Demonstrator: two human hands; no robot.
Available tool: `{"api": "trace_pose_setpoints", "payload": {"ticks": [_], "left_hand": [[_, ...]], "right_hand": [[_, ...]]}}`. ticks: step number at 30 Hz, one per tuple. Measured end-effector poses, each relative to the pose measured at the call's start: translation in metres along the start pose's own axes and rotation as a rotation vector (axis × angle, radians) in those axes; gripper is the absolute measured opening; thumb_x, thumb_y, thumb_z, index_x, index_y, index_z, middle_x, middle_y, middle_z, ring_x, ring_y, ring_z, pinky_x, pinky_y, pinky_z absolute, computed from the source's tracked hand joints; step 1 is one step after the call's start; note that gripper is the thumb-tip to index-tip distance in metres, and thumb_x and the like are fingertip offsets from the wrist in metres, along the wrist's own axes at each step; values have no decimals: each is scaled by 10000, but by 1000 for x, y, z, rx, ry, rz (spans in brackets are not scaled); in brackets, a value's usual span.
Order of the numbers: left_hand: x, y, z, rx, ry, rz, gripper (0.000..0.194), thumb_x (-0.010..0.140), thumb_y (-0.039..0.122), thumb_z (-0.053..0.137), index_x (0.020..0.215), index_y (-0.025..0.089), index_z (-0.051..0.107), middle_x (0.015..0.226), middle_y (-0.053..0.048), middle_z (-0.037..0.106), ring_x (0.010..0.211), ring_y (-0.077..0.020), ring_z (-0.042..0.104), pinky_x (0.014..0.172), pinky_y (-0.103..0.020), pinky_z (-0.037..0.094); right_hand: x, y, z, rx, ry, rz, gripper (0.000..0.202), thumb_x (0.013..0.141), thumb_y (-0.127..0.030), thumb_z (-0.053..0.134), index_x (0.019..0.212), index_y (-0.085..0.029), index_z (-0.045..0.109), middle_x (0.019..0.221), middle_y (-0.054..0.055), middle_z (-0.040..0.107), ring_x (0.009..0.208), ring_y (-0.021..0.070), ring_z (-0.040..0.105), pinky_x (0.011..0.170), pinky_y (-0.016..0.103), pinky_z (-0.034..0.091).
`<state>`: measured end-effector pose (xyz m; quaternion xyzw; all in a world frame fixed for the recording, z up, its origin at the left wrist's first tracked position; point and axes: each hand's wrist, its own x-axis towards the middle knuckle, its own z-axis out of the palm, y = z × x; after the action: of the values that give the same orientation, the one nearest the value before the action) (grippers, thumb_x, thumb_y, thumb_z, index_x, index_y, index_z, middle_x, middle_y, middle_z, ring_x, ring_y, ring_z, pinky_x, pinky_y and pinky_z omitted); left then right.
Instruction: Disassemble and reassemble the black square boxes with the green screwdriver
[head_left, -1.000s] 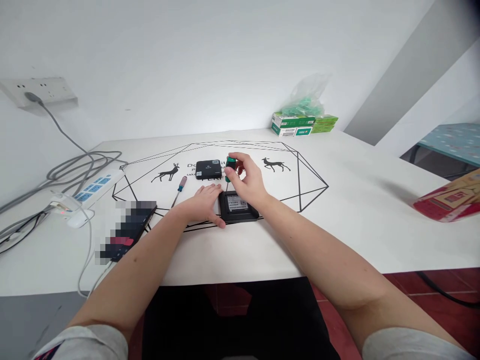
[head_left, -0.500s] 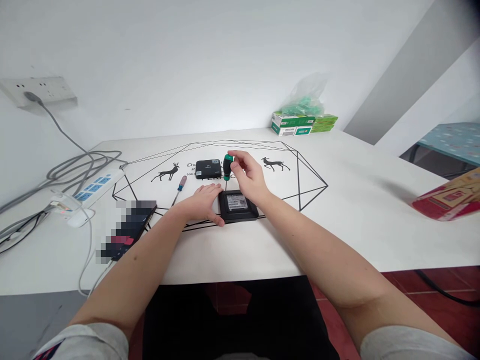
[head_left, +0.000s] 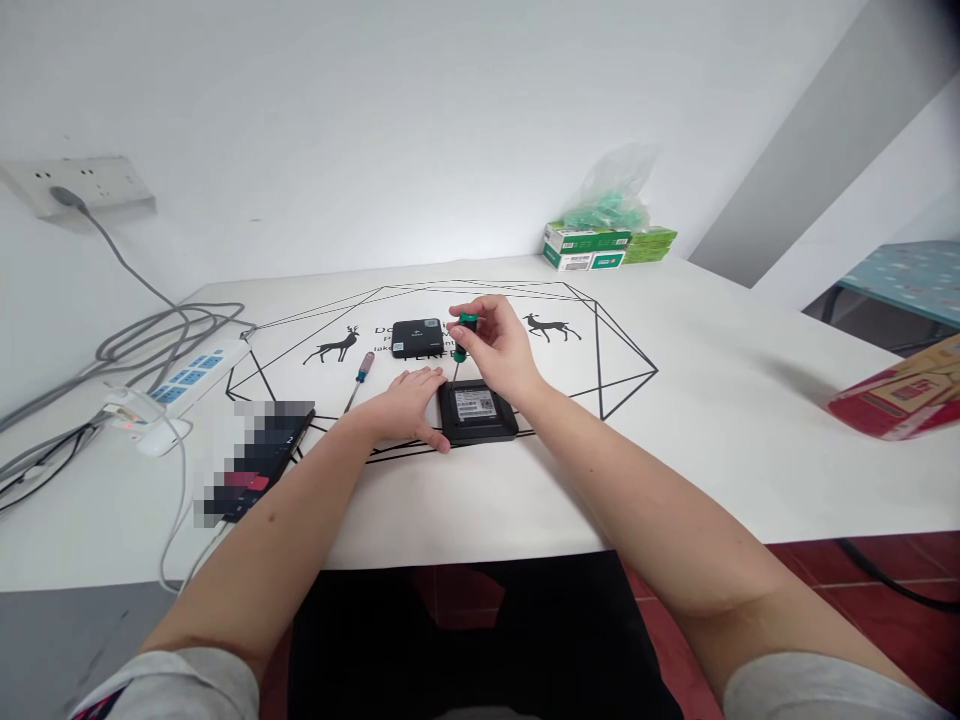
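A green-and-black screwdriver [head_left: 460,350] is gripped by my right hand [head_left: 499,345], its handle leaning to the right. The shaft points down at the far left corner of a square black device casing [head_left: 480,434], which has a white label in its middle. My left hand [head_left: 405,408] rests flat on the table with fingers spread, against the casing's left side. Behind the hands lies a flat black square cover [head_left: 417,338] with small stickers. A second screwdriver [head_left: 364,368], with a purple-and-blue handle, lies left of the cover.
A phone [head_left: 270,455], partly pixelated, lies by my left forearm. Further left are a power strip [head_left: 191,378] and coiled grey cables [head_left: 172,330]. Green-and-white boxes [head_left: 585,245] with a plastic bag stand at the wall. A red package [head_left: 896,395] sits at the right edge.
The screwdriver has gone from nearly upright to tilted, its handle shifting right and slightly down with my right fingers. My left hand and the casing stay in place.
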<state>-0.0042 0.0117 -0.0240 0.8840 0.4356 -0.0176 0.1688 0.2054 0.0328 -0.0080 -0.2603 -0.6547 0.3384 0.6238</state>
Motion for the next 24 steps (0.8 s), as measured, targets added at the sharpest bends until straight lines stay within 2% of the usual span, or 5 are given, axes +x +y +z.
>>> {"api": "trace_pose_setpoints", "payload": {"ticks": [4, 12, 17, 21, 24], "left_hand": [[0, 0, 0, 0, -9, -15, 1342, 701, 852, 799, 1708, 138, 273, 1805, -228, 224, 1665, -482, 156, 1336, -569, 178], [1, -1, 0, -3, 0, 3, 1325, 698, 880, 771, 1699, 155, 296, 1793, -225, 260, 1662, -482, 171, 1327, -593, 193], [2, -2, 1, 3, 4, 4, 1341, 692, 889, 768, 1704, 153, 286, 1794, -236, 250, 1658, -487, 181, 1326, -599, 192], [1, 0, 1, 14, -6, -4, 1345, 702, 863, 780, 1714, 146, 260, 1798, -233, 241, 1663, -478, 173, 1331, -582, 189], [0, 2, -1, 19, -13, -18, 1343, 707, 850, 787, 1723, 161, 242, 1804, -217, 239, 1665, -475, 171, 1329, -575, 195]], "right_hand": [[1, -3, -3, -120, -1, -76, 399, 973, -642, 687, 1170, -295, 680, 1160, 56, 744, 975, 213, 710, 896, 444, 612], [2, -3, -7, -264, -22, -193, 365, 1071, -577, 546, 1263, -330, 735, 1091, 58, 689, 993, 227, 663, 922, 458, 583], [4, 1, -6, -215, -4, -160, 286, 1024, -532, 649, 1186, -304, 709, 1089, 51, 679, 981, 218, 663, 864, 423, 583], [3, 1, -2, -51, -22, -34, 324, 944, -522, 756, 1142, -306, 618, 1243, 48, 692, 971, 198, 683, 843, 409, 601], [1, 1, 1, 9, -23, 40, 370, 918, -530, 784, 1132, -312, 576, 1242, 35, 728, 905, 181, 692, 833, 413, 613]]}}
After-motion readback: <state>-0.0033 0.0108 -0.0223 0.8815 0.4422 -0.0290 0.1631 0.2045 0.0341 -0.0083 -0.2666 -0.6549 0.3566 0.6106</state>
